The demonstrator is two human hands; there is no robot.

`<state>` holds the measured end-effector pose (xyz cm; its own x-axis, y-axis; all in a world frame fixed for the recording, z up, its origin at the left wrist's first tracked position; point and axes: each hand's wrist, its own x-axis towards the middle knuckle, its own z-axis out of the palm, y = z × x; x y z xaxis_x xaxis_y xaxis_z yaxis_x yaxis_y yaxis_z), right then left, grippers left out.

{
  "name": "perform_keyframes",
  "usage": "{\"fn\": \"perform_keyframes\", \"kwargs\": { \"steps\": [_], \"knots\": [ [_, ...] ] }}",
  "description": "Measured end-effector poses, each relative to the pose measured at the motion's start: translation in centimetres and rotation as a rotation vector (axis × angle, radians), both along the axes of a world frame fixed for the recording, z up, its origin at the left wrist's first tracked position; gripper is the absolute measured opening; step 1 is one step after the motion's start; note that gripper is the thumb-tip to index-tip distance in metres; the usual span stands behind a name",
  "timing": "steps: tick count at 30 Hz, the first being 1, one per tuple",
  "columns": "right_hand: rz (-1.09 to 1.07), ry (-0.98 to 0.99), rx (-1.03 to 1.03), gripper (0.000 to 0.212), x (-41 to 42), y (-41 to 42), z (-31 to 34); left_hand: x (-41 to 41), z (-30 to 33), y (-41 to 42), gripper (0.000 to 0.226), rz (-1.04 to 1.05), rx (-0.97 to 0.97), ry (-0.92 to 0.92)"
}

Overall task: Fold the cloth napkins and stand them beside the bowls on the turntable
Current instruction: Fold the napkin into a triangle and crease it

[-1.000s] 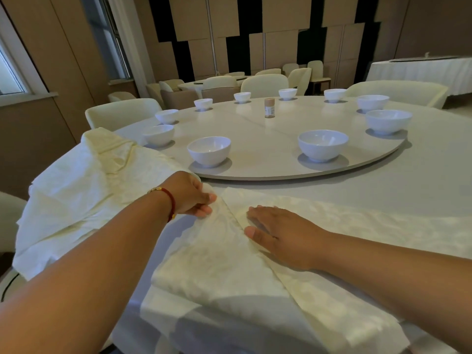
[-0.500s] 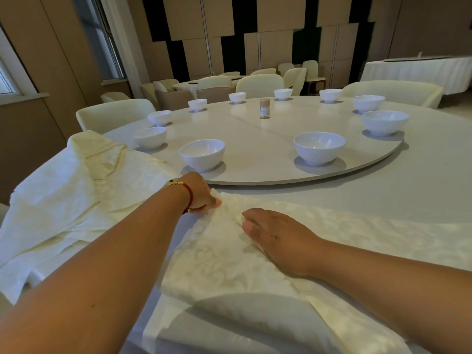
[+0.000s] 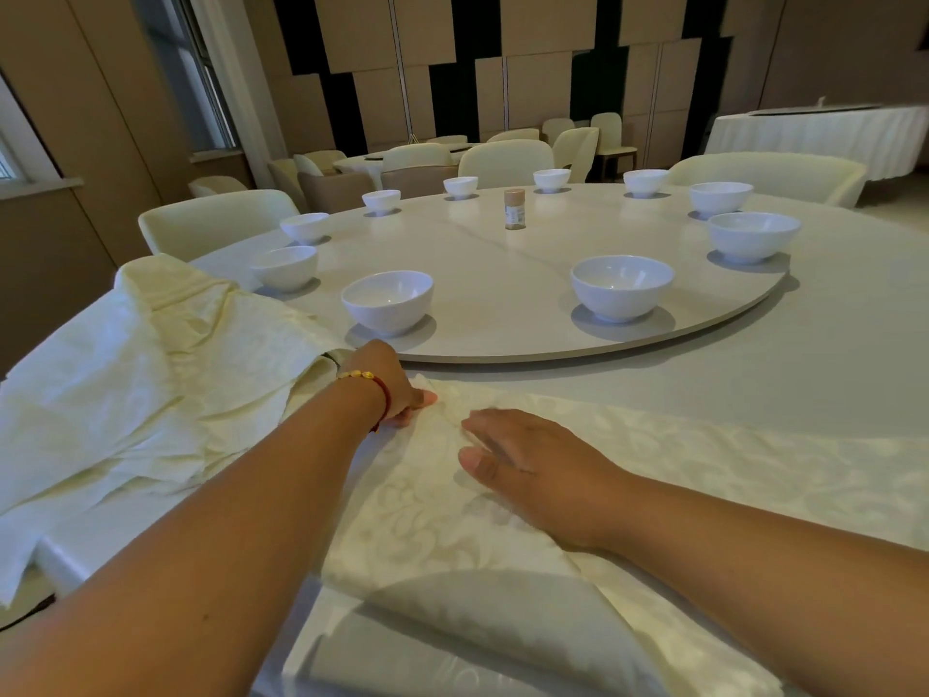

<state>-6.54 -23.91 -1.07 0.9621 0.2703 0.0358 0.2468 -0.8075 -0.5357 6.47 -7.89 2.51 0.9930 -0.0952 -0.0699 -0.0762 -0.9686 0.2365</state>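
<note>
We've got the napkin at the worktop's near edge, its long axis running right; our right hand presses flat on it, our left hand pinches its far corner. Just beyond, the turntable edge and nearest bowl; spare napkins heaped left.

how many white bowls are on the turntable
10, ringing the turntable: two nearest, two left, four far, two right.
</note>
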Motion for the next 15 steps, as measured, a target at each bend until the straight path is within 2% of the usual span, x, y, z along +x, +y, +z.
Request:
{"fn": "perform_keyframes", "kwargs": {
  "steps": [3, 6, 11, 13, 15],
  "knots": [
    [0.245, -0.021, 0.036, 0.059, -0.6, 0.1, 0.4, -0.9, -1.7, 0.1, 0.040, 0.031, -0.222, -0.187],
    [0.409, 0.001, 0.026, 0.073, -0.9, 0.1, 0.1, -2.1, -3.1, -0.1, 0.015, -0.027, -0.288, -0.342],
    [0.398, 0.052, 0.025, 0.062, -2.2, -1.2, 1.1, -2.9, -3.4, 0.0, 0.015, -0.100, -0.249, -0.296],
    [0.410, 0.071, 0.026, 0.067, -3.1, -1.5, 0.9, -3.3, -3.7, 0.5, 0.020, -0.160, -0.215, -0.275],
    [0.378, 0.145, 0.129, 0.076, -3.9, -2.0, 1.2, -3.6, -4.2, 0.8, 0.035, -0.228, -0.082, -0.277]
  ]
}}
